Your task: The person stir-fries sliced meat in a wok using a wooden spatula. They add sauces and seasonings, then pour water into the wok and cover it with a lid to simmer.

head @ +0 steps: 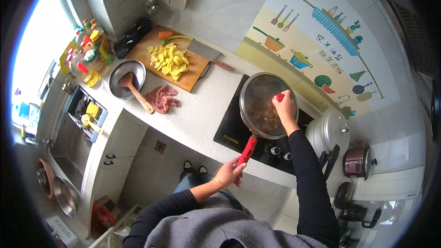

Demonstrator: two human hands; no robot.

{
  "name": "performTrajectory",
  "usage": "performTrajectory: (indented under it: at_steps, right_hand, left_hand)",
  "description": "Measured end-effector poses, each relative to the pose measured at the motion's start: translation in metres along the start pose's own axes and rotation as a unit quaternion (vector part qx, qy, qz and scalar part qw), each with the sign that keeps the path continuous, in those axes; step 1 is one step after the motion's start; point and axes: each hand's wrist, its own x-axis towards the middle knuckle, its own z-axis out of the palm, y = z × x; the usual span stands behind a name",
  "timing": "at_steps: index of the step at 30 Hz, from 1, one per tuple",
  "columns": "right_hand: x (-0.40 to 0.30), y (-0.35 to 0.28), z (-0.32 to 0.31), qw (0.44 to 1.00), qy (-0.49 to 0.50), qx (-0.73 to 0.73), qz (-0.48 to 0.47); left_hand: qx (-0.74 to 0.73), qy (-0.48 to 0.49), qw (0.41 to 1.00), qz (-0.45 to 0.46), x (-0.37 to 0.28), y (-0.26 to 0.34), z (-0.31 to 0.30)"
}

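Note:
A frying pan stands on the black cooktop (227, 134), covered by a glass lid (255, 110) with a metal rim. Through the fogged glass I see brown pieces of food, too blurred to name. My right hand (285, 109) is closed around the lid's red knob (280, 97). The lid appears to rest on the pan's rim. Toward my body points the pan's red handle (248, 148), and my left hand (228, 175) grips its end between thumb and fingers.
Sliced potatoes (169, 60) and a carrot piece (165, 34) lie on a wooden cutting board (191, 82) beside a cleaver (205, 50). Left stand a metal bowl (119, 70) with a wooden spatula (136, 94), a cloth (163, 99) and several bottles (91, 48). A pressure cooker (325, 129) sits right of the cooktop.

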Motion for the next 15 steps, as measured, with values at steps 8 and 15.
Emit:
performTrajectory:
  at_steps: [8, 15]
  right_hand:
    - [0.011, -0.001, -0.015, 0.995, -0.093, -0.028, 0.004]
    - [0.014, 0.000, -0.018, 0.993, -0.118, -0.002, -0.027]
  left_hand:
    - [0.026, 0.015, 1.000, 0.009, -0.001, 0.000, 0.000]
    - [0.031, 0.011, 0.999, 0.008, 0.001, -0.005, 0.000]
